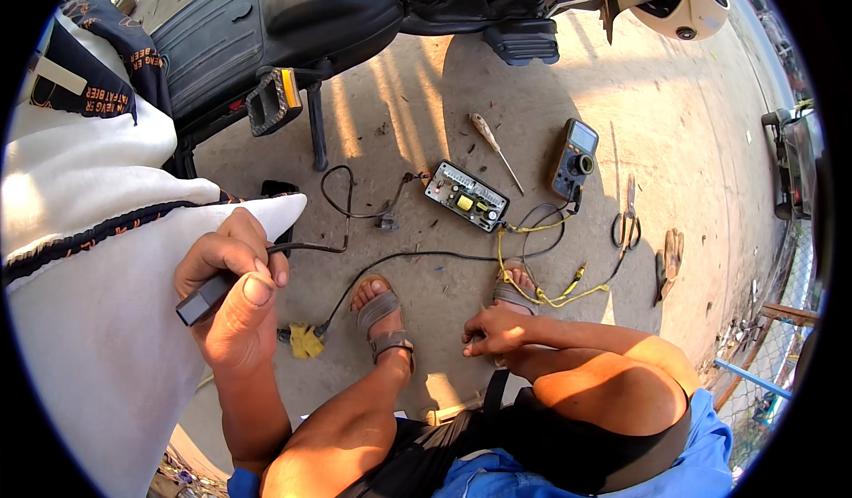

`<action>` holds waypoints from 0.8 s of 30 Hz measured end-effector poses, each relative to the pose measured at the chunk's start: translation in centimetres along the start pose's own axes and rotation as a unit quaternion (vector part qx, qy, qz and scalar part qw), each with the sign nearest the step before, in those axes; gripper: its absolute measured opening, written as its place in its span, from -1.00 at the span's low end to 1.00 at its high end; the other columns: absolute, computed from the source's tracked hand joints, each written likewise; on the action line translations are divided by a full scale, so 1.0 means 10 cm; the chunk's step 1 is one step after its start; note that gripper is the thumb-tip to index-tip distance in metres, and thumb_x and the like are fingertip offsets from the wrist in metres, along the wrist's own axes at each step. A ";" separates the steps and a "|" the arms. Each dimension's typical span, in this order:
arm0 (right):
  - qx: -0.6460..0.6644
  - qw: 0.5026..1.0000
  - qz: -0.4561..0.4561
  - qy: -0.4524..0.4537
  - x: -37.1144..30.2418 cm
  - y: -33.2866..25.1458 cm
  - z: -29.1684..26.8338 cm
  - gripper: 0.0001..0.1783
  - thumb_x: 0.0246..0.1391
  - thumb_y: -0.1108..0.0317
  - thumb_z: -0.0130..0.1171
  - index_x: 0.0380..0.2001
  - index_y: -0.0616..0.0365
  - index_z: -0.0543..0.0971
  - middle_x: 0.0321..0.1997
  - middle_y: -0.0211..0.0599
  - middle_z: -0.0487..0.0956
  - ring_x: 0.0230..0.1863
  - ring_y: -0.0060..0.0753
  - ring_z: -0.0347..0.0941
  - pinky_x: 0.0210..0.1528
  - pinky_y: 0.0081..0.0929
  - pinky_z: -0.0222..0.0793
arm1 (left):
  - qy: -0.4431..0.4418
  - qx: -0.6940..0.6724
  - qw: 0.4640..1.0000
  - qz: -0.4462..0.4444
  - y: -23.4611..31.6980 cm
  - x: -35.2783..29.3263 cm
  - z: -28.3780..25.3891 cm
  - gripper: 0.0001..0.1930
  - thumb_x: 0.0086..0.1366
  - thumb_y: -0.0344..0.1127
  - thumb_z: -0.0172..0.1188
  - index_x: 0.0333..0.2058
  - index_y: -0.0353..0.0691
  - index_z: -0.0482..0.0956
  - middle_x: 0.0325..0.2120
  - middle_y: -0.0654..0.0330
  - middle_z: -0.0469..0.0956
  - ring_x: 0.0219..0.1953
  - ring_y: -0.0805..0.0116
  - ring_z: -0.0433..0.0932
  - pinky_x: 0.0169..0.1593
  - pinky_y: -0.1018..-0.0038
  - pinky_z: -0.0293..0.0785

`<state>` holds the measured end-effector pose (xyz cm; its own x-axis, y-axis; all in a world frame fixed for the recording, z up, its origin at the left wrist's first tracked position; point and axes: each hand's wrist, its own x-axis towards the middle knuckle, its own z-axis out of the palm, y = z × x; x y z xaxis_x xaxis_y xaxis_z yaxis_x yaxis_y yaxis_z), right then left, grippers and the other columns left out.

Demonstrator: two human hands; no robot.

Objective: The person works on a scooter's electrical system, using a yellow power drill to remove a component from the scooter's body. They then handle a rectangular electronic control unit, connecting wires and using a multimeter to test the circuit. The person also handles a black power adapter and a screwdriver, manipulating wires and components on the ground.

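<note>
Left grip [236,322]: your thumb and fingers pinch a black rectangular connector [204,300], its cable [308,247] trailing off right. Right grip [497,329]: fingers curled, low in front of you; cannot tell if anything is inside.

Circuit board [466,198] lies on the ground [444,294], on your side of the black scooter [333,19], well in from the ground's right edge at the fence [781,356].

Done, as far as shows: the board's black case [455,214] is uncovered, components bare; your cable appears to run to its left end. Yellow lead [568,300] seems to start by its right end.

Left, in my judgement: case to close, connector to be mated; nothing visible joins its free end. Multimeter [575,159], screwdriver [495,147] and scissors [628,223] lie unheld. Whether testing is finished, cannot tell.
</note>
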<state>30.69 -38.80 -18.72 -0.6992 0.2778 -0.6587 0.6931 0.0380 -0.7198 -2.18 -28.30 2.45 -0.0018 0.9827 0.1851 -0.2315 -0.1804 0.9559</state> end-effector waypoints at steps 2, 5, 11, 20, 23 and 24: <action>-0.001 1.000 0.004 -0.002 0.01 0.00 0.00 -0.46 0.16 -0.25 0.22 -0.08 -0.05 0.70 -0.22 -0.24 0.74 -0.10 -0.08 0.65 0.08 -0.08 0.41 | 0.011 0.019 1.000 0.014 0.02 -0.04 -0.06 -0.75 0.24 -0.25 0.41 -0.40 -0.24 0.52 -0.49 0.28 0.35 -0.35 0.46 0.24 -0.34 0.52 0.30; 0.003 1.000 0.004 -0.007 0.05 -0.02 -0.02 -0.46 0.16 -0.23 0.23 -0.08 -0.03 0.70 -0.23 -0.23 0.74 -0.11 -0.08 0.65 0.04 -0.11 0.43 | 0.009 0.062 0.998 0.031 0.08 -0.09 -0.11 -0.68 0.22 -0.11 0.45 -0.41 -0.19 0.54 -0.52 0.32 0.32 -0.36 0.45 0.22 -0.33 0.50 0.29; 0.027 1.000 0.011 -0.003 0.07 -0.02 0.00 -0.46 0.14 -0.15 0.29 -0.07 0.10 0.70 -0.23 -0.14 0.73 -0.13 -0.08 0.66 -0.06 -0.20 0.50 | -0.035 0.094 0.995 0.023 0.28 -0.16 -0.06 -0.62 0.02 -0.07 0.61 -0.43 0.01 0.51 -0.53 0.42 0.33 -0.36 0.46 0.24 -0.27 0.50 0.36; 0.025 0.999 0.030 -0.017 0.12 -0.11 -0.09 -0.46 0.11 -0.10 0.33 -0.10 0.16 0.70 -0.23 -0.07 0.71 -0.13 -0.05 0.66 -0.09 -0.20 0.53 | -0.108 0.210 0.970 0.056 0.38 -0.28 -0.01 -0.54 0.16 0.07 0.48 -0.55 0.17 0.29 -0.52 0.48 0.10 -0.30 0.42 0.09 -0.38 0.61 0.19; 0.033 0.999 0.018 -0.022 0.15 -0.21 -0.13 -0.46 0.11 -0.10 0.33 -0.10 0.17 0.70 -0.24 -0.08 0.71 -0.14 -0.06 0.66 -0.10 -0.19 0.53 | -0.074 0.187 0.978 0.060 0.51 -0.31 -0.01 -0.57 0.16 -0.04 0.47 -0.55 0.16 0.28 -0.52 0.48 0.08 -0.31 0.43 0.08 -0.39 0.61 0.18; 0.036 0.999 0.021 -0.021 0.15 -0.18 -0.11 -0.47 0.11 -0.10 0.33 -0.11 0.17 0.70 -0.25 -0.08 0.71 -0.14 -0.06 0.66 -0.10 -0.19 0.53 | -0.018 0.178 0.982 0.067 0.46 -0.36 0.07 -0.58 0.15 -0.08 0.47 -0.56 0.17 0.28 -0.52 0.48 0.08 -0.30 0.43 0.08 -0.39 0.60 0.18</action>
<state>28.55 -37.35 -18.16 -0.6777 0.2373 -0.6960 0.7086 -0.0423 -0.7044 -2.52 -32.74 6.36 0.0275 0.9482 0.3164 0.1230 -0.3173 0.9403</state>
